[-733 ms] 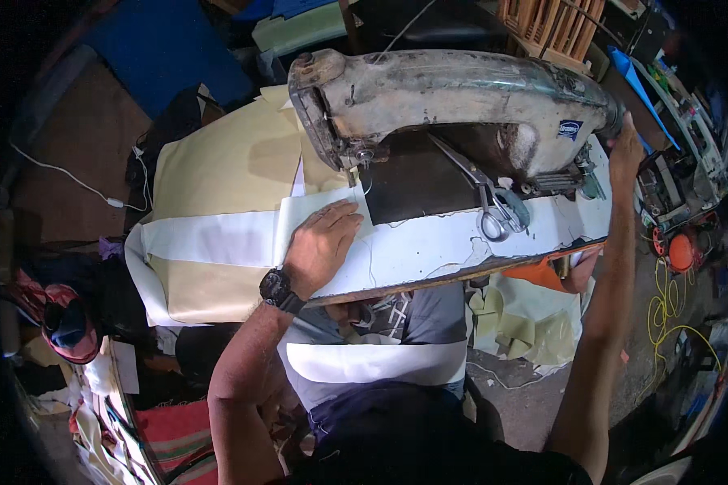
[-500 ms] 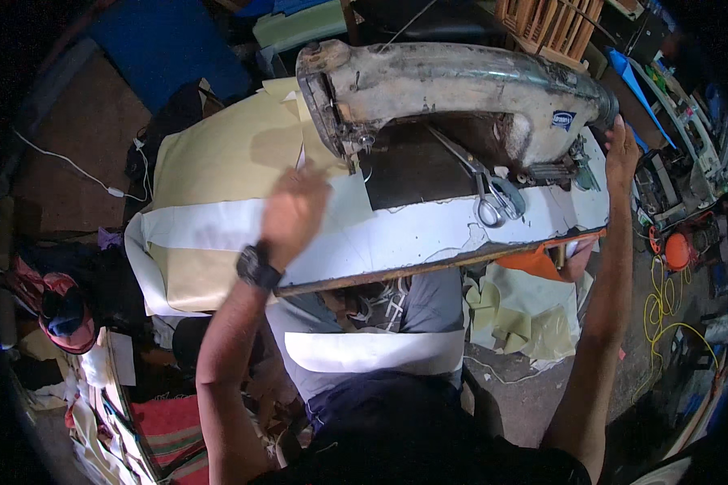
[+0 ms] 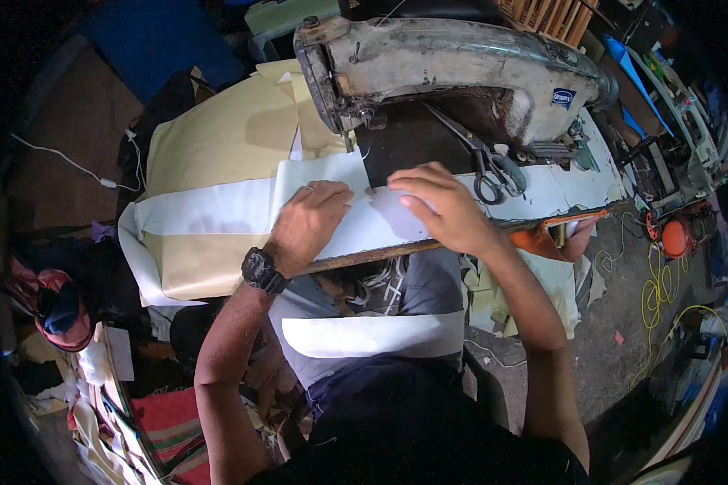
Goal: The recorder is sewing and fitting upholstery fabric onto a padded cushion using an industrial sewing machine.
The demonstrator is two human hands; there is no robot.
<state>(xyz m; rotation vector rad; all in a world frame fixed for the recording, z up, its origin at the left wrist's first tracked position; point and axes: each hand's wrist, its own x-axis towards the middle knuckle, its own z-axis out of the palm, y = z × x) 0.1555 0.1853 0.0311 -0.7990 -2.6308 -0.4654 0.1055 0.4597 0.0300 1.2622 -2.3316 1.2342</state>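
My left hand, with a black watch at its wrist, lies with fingers stretched out on a white flap of sheet material. This flap reaches up to the needle and presser foot of a worn sewing machine. My right hand hovers over the front of the white tabletop, fingers extended and apart, holding nothing. Left of the needle spreads a large beige sheet with a white band across it. Scissors rest on the machine bed, right of my right hand's fingertips.
A white strip lies across my lap. Beige and white offcuts are on the floor below the table's right side, near a yellow cord. A wooden rack stands behind the machine, and a red striped cloth lies at lower left.
My right hand has left the handwheel at the machine's right end and come left, near the needle. My left hand has moved slightly down and flattened onto the white flap.
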